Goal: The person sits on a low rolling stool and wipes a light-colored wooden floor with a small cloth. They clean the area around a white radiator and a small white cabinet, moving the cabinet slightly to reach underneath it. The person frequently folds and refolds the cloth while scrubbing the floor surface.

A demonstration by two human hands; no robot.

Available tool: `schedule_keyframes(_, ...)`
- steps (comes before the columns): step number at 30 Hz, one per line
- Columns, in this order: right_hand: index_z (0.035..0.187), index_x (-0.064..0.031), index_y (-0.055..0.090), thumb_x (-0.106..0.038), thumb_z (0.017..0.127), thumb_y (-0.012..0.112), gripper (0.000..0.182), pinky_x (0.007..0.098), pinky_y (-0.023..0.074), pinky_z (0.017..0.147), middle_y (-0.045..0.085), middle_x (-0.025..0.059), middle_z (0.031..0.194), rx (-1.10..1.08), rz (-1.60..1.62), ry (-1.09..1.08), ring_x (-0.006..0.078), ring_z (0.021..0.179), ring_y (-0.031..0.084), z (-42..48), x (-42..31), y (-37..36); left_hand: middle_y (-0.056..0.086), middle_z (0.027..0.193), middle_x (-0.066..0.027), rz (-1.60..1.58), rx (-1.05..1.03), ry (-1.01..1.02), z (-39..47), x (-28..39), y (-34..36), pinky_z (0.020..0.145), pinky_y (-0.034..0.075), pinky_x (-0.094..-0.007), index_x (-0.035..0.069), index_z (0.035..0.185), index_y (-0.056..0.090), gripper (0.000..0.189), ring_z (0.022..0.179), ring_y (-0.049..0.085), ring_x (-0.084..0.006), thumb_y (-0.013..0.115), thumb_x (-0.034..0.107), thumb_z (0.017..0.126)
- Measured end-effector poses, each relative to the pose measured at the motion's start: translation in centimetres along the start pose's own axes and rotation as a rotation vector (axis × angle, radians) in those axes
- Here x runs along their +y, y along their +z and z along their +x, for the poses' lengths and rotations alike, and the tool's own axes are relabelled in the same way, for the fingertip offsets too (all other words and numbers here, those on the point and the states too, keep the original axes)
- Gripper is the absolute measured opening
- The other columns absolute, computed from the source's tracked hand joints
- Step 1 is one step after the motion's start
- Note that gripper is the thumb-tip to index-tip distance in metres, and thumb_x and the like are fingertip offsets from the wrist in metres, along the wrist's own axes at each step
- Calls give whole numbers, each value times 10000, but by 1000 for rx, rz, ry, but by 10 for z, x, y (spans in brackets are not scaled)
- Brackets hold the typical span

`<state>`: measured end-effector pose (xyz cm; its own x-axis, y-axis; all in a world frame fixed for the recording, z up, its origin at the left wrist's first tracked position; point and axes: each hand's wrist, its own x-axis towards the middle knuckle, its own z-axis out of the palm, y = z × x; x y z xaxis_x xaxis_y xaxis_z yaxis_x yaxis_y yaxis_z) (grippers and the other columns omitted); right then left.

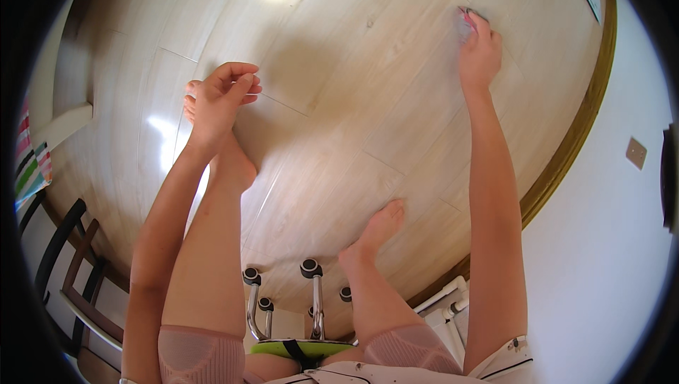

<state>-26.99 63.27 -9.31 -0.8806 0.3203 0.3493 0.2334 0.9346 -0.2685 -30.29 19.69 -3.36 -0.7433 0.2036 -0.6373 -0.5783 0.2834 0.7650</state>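
My right hand (pixel 480 55) is at the far right of the floor, its fingers closed on a small, crumpled pink and grey item (pixel 467 19). Blur and my fingers hide part of it, so I cannot tell whether it is cloth or a wrapper. My left hand (pixel 225 87) hovers in front of my left foot (pixel 233 158), fingers loosely curled and thumb close to the forefinger. Nothing shows between those fingers. Below both hands spreads a light wood-plank floor (pixel 339 134). My bare right foot (pixel 379 225) rests on the planks.
Between my legs is a green seat (pixel 334 350) with chrome legs (pixel 317 299) and black casters (pixel 311 267). A brown baseboard (pixel 565 166) edges the white wall (pixel 578 256), which bears a socket plate (pixel 636 153). White pipes (pixel 451 307) run at lower right. Dark chair frames (pixel 69 256) stand left.
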Motion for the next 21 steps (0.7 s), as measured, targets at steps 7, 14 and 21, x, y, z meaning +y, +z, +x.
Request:
schedule_keyframes(7, 1092, -78, 743, -422, 947, 662, 382, 368, 504, 896, 732, 127, 1022, -1126, 854, 328, 274, 992, 672, -143, -183, -32, 681, 1008, -65, 20, 116, 24, 8, 9, -30, 861, 550, -309, 8, 1151, 672, 221, 936, 663, -154, 589, 158, 1011)
schedule_keyframes(14, 1040, -113, 757, -538, 892, 644, 464, 393, 512, 816, 686, 142, 813, -944, 690, 359, 293, 893, 680, -64, -201, -1, 690, 1002, -74, 55, 240, 95, 12, -6, -63, 850, 559, -305, -2, 1126, 685, 213, 941, 670, -154, 580, 139, 1006)
schedule_keyframes(21, 1259, -270, 631, -52, 920, 575, 407, 451, 525, 803, 659, 103, 1044, -156, -424, 269, 317, 974, 630, 35, -7, 25, 694, 995, -66, 37, 239, 120, 25, -12, -60, 823, 563, -294, 17, 1108, 692, 183, 930, 669, -142, 575, 82, 984)
